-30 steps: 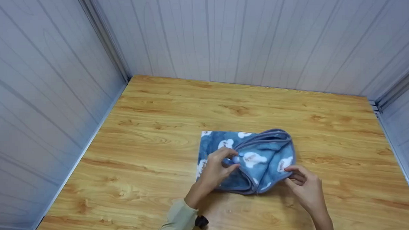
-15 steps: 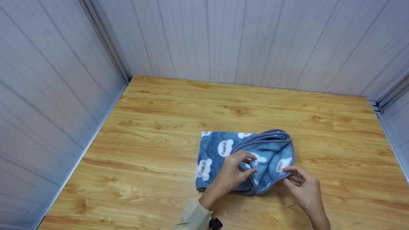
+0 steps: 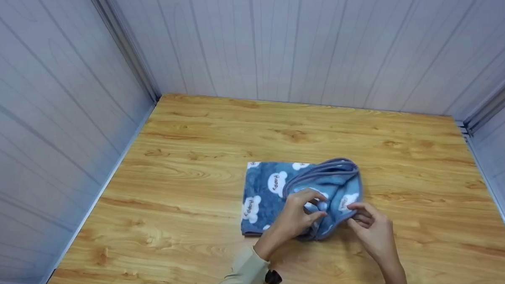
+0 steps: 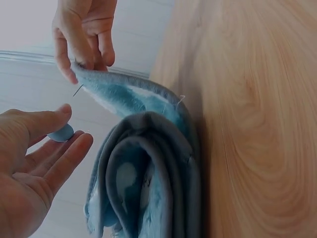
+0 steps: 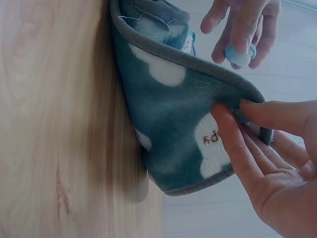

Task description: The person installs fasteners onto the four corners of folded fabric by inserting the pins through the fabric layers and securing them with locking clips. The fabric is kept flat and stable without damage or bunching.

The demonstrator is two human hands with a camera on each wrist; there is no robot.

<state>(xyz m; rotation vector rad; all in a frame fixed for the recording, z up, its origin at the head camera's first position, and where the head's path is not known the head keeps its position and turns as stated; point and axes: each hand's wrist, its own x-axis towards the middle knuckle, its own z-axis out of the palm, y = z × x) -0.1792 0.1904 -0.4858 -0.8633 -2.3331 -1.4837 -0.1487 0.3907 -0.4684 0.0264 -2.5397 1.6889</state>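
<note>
A blue fleece blanket (image 3: 265, 200) with white "Happy" cloud patches and grey edging lies folded on the wooden table, its right part turned back. Above the turned-back part, my left hand (image 3: 297, 214) pinches a small light-blue rounded cap (image 4: 62, 133) between thumb and fingers, apart from the cloth. My right hand (image 3: 375, 228) grips the blanket's lifted near-right corner, thumb on one side and fingers on the other. In the left wrist view a thin needle-like pin (image 4: 78, 90) sticks out at that corner, towards the cap. What lies under my right fingertips is hidden.
The wooden tabletop (image 3: 186, 161) spreads around the blanket. Pale panelled walls (image 3: 249, 41) close it in at the back, left and right. Loose white threads (image 4: 182, 99) show at the blanket's edge. A black piece (image 3: 273, 278) sits beside the left sleeve.
My left hand has moved right across the blanket with the cap, closer to the gripped corner. My right hand keeps its hold almost in place.
</note>
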